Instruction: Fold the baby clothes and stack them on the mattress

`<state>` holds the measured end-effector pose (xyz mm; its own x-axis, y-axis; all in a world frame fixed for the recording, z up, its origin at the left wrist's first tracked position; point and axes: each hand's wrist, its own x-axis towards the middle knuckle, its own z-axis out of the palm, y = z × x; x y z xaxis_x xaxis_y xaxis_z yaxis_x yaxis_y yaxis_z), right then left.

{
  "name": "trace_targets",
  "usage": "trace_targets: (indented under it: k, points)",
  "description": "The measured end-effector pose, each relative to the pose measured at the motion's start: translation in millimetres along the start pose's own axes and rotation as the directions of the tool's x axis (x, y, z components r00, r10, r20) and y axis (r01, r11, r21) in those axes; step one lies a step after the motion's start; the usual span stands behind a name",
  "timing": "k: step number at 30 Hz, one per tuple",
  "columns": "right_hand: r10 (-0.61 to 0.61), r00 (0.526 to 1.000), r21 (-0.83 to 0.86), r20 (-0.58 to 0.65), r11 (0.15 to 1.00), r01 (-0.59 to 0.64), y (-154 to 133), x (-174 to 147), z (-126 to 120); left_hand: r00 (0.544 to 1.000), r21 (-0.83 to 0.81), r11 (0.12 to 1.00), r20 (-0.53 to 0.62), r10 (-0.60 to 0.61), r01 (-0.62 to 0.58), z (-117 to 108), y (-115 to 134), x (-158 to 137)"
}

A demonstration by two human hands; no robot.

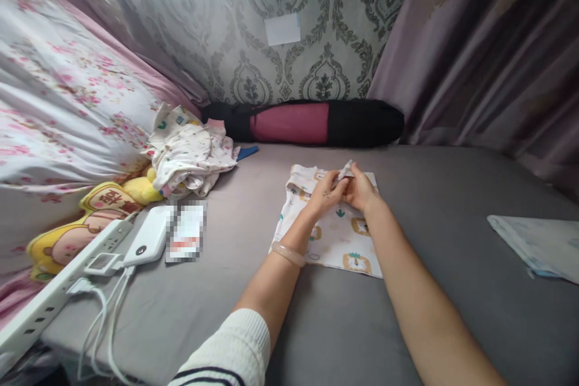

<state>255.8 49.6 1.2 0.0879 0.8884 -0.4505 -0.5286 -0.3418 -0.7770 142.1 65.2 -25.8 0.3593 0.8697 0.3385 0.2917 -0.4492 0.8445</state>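
A white printed baby garment (332,247) with orange lion faces and small green plants lies flat on the grey sheet, its upper left part folded over. Both hands meet at its top edge. My left hand (326,194), with a pale bangle on the wrist, is closed on a bunched bit of the white fabric. Beside it, my right hand (359,189) pinches the same raised bit from the right. The fingertips partly hide the gathered cloth, so its exact part cannot be made out.
Left on the grey sheet (244,235) are a heap of printed clothes (194,151), a yellow plush toy (67,247), a white power bank (151,234), a power strip (58,289) and cables. A black and pink long bag (289,122) lies along the wall; folded cloth (543,244) sits right.
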Motion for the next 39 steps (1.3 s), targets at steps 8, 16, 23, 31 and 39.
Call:
trace_targets:
  k: [8,16,23,31,39]
  points:
    - [-0.169,0.959,-0.189,-0.228,0.974,0.126,5,11,-10,0.917,0.519,0.766,-0.322,-0.236,0.38,-61,-19,1]
    - [-0.327,0.874,-0.36,-0.359,0.913,0.194,-2,14,-26,0.842,0.473,0.698,-0.252,-0.477,0.537,-73,-37,-7]
    - [-0.442,0.821,-0.602,-0.36,0.783,0.158,-1,26,-52,0.807,0.403,0.699,-0.293,-0.514,0.591,-71,-46,-6]
    - [-0.544,0.781,-0.888,-0.308,0.459,-0.031,-5,44,-84,0.803,0.419,0.685,-0.303,-0.513,0.596,-69,-50,-5]
    - [-0.533,0.804,-0.923,-0.264,0.382,-0.05,-7,43,-84,0.831,0.52,0.649,-0.327,-0.45,0.556,-65,-50,-5]
